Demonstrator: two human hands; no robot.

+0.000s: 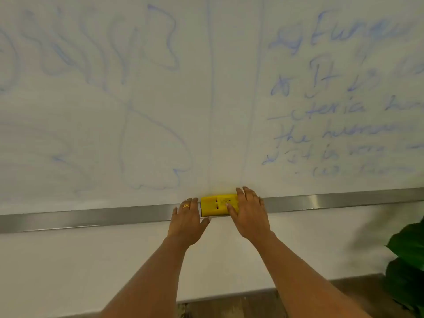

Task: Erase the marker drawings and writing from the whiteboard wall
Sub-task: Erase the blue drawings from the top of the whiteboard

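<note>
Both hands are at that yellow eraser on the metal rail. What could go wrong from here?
The yellow eraser sits on a narrow metal rail with the right hand over only one end, so it could slip off. The blue drawing and writing run beyond the view, so parts might get missed.
</note>
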